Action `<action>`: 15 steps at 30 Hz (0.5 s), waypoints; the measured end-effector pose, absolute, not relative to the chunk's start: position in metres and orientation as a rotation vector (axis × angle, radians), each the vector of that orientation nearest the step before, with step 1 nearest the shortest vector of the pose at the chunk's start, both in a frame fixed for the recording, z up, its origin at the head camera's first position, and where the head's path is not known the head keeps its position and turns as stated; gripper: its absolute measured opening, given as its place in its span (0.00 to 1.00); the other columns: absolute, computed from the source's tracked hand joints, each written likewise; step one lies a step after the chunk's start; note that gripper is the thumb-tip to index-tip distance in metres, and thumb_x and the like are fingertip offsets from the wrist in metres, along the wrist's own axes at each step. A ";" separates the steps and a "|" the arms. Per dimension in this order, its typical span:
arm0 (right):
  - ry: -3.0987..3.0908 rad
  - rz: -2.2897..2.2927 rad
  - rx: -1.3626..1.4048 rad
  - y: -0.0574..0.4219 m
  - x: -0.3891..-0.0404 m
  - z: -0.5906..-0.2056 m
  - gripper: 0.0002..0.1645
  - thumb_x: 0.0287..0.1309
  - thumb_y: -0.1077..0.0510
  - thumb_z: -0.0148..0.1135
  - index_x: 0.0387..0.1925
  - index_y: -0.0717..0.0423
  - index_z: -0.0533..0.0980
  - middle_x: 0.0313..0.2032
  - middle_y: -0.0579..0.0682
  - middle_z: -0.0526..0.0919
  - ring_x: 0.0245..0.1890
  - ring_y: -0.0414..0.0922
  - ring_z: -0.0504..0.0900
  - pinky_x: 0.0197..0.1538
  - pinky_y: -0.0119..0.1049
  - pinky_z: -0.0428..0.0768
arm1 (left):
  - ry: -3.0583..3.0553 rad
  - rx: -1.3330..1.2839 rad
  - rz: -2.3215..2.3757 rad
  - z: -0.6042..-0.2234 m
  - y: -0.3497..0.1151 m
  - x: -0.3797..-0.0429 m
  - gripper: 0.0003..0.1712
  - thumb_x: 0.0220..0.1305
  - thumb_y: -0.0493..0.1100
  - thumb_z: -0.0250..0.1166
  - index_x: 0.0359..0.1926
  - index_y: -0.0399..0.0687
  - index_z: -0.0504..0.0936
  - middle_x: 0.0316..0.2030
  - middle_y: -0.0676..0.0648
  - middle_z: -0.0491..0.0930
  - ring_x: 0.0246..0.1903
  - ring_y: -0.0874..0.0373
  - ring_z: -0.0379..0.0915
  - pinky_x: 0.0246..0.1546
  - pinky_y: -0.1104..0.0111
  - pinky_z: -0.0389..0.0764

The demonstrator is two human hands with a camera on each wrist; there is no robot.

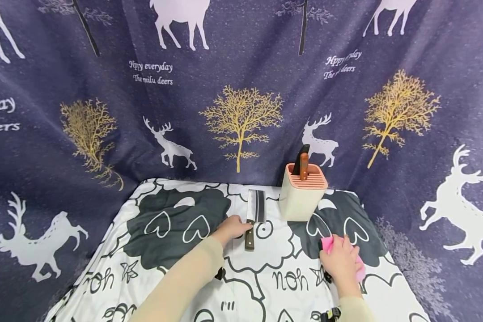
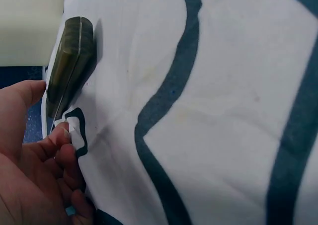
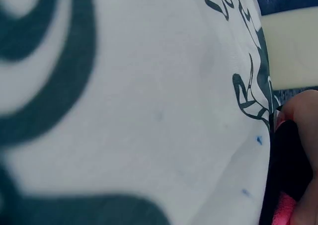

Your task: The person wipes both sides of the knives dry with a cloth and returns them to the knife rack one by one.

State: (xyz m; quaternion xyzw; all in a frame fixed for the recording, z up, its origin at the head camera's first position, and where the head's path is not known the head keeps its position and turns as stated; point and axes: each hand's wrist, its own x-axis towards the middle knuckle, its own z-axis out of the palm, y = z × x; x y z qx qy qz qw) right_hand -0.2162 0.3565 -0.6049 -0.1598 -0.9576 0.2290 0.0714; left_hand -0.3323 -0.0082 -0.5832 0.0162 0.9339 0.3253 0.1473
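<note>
A cleaver (image 1: 256,208) with a wide steel blade and a dark brown handle lies on the patterned cloth, blade pointing away. My left hand (image 1: 234,227) pinches it from the left where handle meets blade; in the left wrist view thumb (image 2: 31,90) and curled fingers (image 2: 62,150) come to either side of the handle's far end (image 2: 54,108). Farther right, my right hand (image 1: 341,259) holds a pink cloth (image 1: 361,268) bunched under the palm, a black piece showing at its left edge. Only a strip of that pink cloth (image 3: 284,210) shows in the right wrist view.
A cream knife block (image 1: 299,203) with a slotted pink top stands at the back right, holding a black-handled and a brown-handled tool. Black-and-white printed cloth (image 1: 241,264) covers the table. Dark blue curtains (image 1: 209,112) with deer and trees hang behind and at both sides.
</note>
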 end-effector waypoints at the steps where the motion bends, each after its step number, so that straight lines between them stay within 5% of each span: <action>1: -2.879 0.680 -0.489 0.356 -0.217 -0.605 0.46 0.54 0.49 0.61 0.73 0.58 0.60 0.76 0.70 0.49 0.72 0.81 0.43 0.52 0.89 0.50 | 2.699 0.041 0.916 -0.584 -0.008 -0.333 0.25 0.63 0.67 0.64 0.36 0.50 0.80 0.32 0.48 0.80 0.32 0.51 0.75 0.35 0.58 0.76; 8: -2.866 0.666 -0.521 0.356 -0.217 -0.607 0.45 0.55 0.48 0.62 0.72 0.58 0.61 0.75 0.69 0.53 0.70 0.78 0.50 0.52 0.87 0.54 | 2.778 0.013 0.778 -0.588 -0.001 -0.333 0.29 0.60 0.70 0.62 0.38 0.48 0.83 0.33 0.48 0.83 0.34 0.51 0.77 0.50 0.42 0.75; 15: -2.867 0.670 -0.516 0.356 -0.216 -0.605 0.45 0.55 0.49 0.61 0.72 0.59 0.60 0.74 0.68 0.53 0.69 0.77 0.52 0.53 0.85 0.57 | 2.775 -0.060 0.716 -0.582 0.006 -0.328 0.38 0.54 0.78 0.64 0.40 0.48 0.84 0.40 0.47 0.86 0.42 0.47 0.81 0.57 0.37 0.73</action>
